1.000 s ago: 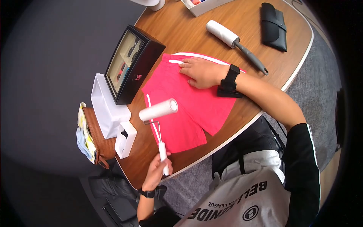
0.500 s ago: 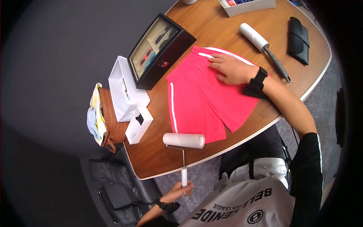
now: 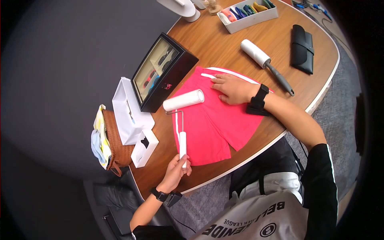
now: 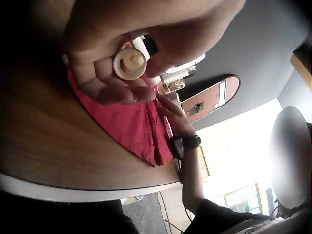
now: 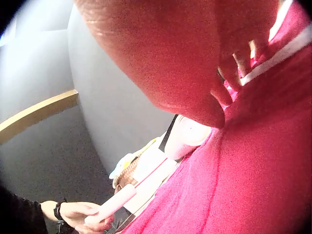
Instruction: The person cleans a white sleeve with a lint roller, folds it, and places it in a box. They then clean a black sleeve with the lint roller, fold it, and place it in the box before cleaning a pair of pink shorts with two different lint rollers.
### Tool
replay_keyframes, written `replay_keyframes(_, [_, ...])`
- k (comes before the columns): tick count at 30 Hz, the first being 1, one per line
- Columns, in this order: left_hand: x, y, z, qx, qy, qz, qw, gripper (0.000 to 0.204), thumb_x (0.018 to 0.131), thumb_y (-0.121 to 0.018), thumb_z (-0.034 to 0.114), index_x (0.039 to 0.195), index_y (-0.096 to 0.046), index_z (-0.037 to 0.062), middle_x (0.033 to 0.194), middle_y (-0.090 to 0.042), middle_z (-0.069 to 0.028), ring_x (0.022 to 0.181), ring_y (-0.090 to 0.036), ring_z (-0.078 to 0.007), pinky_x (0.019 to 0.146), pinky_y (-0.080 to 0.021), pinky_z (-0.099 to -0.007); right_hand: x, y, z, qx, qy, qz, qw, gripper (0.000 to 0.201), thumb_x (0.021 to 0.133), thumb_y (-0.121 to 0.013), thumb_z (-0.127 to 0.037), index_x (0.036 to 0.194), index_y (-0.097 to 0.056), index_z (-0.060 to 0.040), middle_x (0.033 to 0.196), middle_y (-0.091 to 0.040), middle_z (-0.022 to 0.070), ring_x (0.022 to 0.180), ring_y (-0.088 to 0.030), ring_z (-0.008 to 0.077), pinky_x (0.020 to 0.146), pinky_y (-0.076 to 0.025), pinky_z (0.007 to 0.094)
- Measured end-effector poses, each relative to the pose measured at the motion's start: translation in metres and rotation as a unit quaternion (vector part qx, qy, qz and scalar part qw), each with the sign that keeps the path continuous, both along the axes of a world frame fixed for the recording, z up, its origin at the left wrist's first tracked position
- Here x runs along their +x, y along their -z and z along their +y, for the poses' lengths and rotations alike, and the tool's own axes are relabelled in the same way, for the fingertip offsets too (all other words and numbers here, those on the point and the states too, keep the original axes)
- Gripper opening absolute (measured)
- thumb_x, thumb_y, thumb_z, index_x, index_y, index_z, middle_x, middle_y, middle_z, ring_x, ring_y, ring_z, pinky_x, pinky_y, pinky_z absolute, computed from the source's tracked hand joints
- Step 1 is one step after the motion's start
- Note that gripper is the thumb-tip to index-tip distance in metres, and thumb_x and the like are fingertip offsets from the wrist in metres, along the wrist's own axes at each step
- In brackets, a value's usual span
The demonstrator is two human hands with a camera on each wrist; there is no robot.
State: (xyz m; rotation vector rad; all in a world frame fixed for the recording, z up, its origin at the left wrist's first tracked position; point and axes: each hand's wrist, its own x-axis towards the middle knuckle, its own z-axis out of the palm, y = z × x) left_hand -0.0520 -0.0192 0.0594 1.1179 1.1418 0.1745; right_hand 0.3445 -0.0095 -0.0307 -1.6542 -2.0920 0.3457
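Pink shorts (image 3: pixel 208 120) with white side stripes lie spread on the wooden table. My left hand (image 3: pixel 176 172) grips the white handle of a lint roller (image 3: pixel 184 100), seen at the lower left in the head view. The roller's white cylinder overlaps the shorts near their waistband and left stripe. In the left wrist view, fingers curl around the handle, its round end (image 4: pixel 130 64) facing the camera. My right hand (image 3: pixel 234 89) rests palm down on the upper right of the shorts, fingers extended. Its fingers reach toward the white stripe in the right wrist view.
A second lint roller (image 3: pixel 256 54) with a grey handle lies beyond my right hand, near a black case (image 3: pixel 302 50). A glasses display box (image 3: pixel 176 84), white boxes (image 3: pixel 128 116) and a brown basket (image 3: pixel 120 144) line the left. A white box (image 3: pixel 252 23) of rolled cloths stands at the back.
My left hand first drew the roller toward me to the shorts' lower edge, then moved it back up over the shorts near the waistband. The right hand stays on the shorts.
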Motion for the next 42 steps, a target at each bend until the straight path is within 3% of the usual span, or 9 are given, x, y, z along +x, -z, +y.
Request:
replay_keyframes(4, [-0.001, 0.002, -0.005, 0.027, -0.006, 0.004, 1.000, 0.025, 0.116, -0.046, 0.028, 0.114, -0.056, 0.0054, 0.083, -0.055, -0.0034, 0.070, -0.057, -0.0166, 0.067, -0.046, -0.0316, -0.001, 0.001, 0.000, -0.023, -0.006, 0.011, 1.000, 0.051, 0.096, -0.065, -0.022, 0.142, -0.060, -0.0009, 0.155, -0.051, 0.0196, 0.151, -0.039, 0.0369, 0.126, -0.032, 0.0459])
replay_keyframes(7, [-0.028, 0.006, -0.022, -0.005, 0.012, 0.012, 1.000, 0.022, 0.115, -0.047, 0.024, 0.113, -0.055, 0.0038, 0.090, -0.059, -0.0048, 0.075, -0.062, -0.0171, 0.072, -0.051, -0.0320, -0.002, 0.009, 0.000, 0.055, 0.006, 0.022, 0.998, 0.044, 0.093, -0.063, -0.023, 0.132, -0.065, 0.0001, 0.147, -0.057, 0.0183, 0.146, -0.045, 0.0367, 0.123, -0.036, 0.0457])
replay_keyframes(9, [-0.047, 0.007, -0.042, -0.028, 0.019, 0.027, 0.999, 0.022, 0.115, -0.047, 0.024, 0.113, -0.055, 0.0046, 0.090, -0.060, -0.0054, 0.077, -0.062, -0.0183, 0.073, -0.052, -0.0331, -0.002, -0.001, -0.001, -0.004, -0.002, 0.009, 1.000, 0.052, 0.094, -0.067, -0.021, 0.141, -0.061, -0.0007, 0.155, -0.051, 0.0199, 0.150, -0.041, 0.0373, 0.126, -0.033, 0.0458])
replay_keyframes(15, [-0.095, 0.016, -0.121, -0.089, -0.026, 0.061, 0.994, 0.016, 0.112, -0.054, 0.020, 0.113, -0.057, 0.0049, 0.095, -0.064, -0.0069, 0.089, -0.065, -0.0197, 0.086, -0.053, -0.0366, 0.000, -0.002, -0.001, -0.003, -0.007, -0.001, 1.000, 0.053, 0.093, -0.068, -0.020, 0.142, -0.060, -0.0005, 0.155, -0.052, 0.0196, 0.150, -0.041, 0.0372, 0.126, -0.033, 0.0455])
replay_keyframes(20, [-0.127, 0.037, -0.151, -0.084, -0.024, 0.039, 0.995, 0.019, 0.111, -0.058, 0.023, 0.109, -0.060, 0.0048, 0.089, -0.066, -0.0036, 0.086, -0.066, -0.0166, 0.081, -0.054, -0.0336, 0.001, -0.006, -0.004, -0.005, -0.012, 0.000, 1.000, 0.052, 0.095, -0.066, -0.019, 0.144, -0.058, -0.0005, 0.157, -0.050, 0.0186, 0.151, -0.039, 0.0353, 0.127, -0.032, 0.0450])
replay_keyframes(25, [-0.112, 0.029, -0.142, -0.100, -0.029, 0.072, 0.992, 0.020, 0.113, -0.053, 0.022, 0.100, -0.053, 0.0077, 0.083, -0.055, -0.0018, 0.071, -0.053, -0.0133, 0.069, -0.046, -0.0325, 0.001, -0.007, -0.003, -0.015, -0.008, 0.002, 1.000, 0.052, 0.096, -0.065, -0.020, 0.145, -0.058, -0.0007, 0.158, -0.050, 0.0186, 0.152, -0.038, 0.0346, 0.127, -0.032, 0.0446])
replay_keyframes(30, [-0.069, 0.011, -0.101, -0.079, -0.023, 0.063, 0.995, 0.021, 0.114, -0.051, 0.023, 0.099, -0.049, 0.0084, 0.078, -0.049, -0.0016, 0.066, -0.050, -0.0127, 0.065, -0.044, -0.0314, 0.000, -0.011, -0.002, -0.026, -0.009, -0.006, 1.000, 0.052, 0.096, -0.065, -0.021, 0.144, -0.059, -0.0014, 0.158, -0.049, 0.0188, 0.152, -0.038, 0.0351, 0.127, -0.032, 0.0445])
replay_keyframes(36, [-0.014, 0.004, -0.038, -0.047, -0.026, -0.028, 0.998, 0.021, 0.115, -0.046, 0.026, 0.114, -0.052, 0.0053, 0.077, -0.050, -0.0034, 0.062, -0.052, -0.0144, 0.061, -0.046, -0.0313, -0.001, -0.004, 0.000, 0.001, -0.001, -0.010, 1.000, 0.052, 0.095, -0.066, -0.022, 0.142, -0.060, -0.0012, 0.155, -0.052, 0.0193, 0.150, -0.040, 0.0359, 0.126, -0.033, 0.0450])
replay_keyframes(42, [-0.007, 0.000, -0.031, -0.027, -0.012, -0.012, 0.999, 0.025, 0.116, -0.043, 0.029, 0.118, -0.053, 0.0059, 0.078, -0.049, -0.0046, 0.064, -0.050, -0.0164, 0.065, -0.043, -0.0331, -0.001, -0.008, -0.001, -0.024, -0.002, -0.002, 1.000, 0.050, 0.096, -0.065, -0.022, 0.142, -0.060, -0.0020, 0.156, -0.052, 0.0188, 0.151, -0.040, 0.0361, 0.126, -0.033, 0.0456])
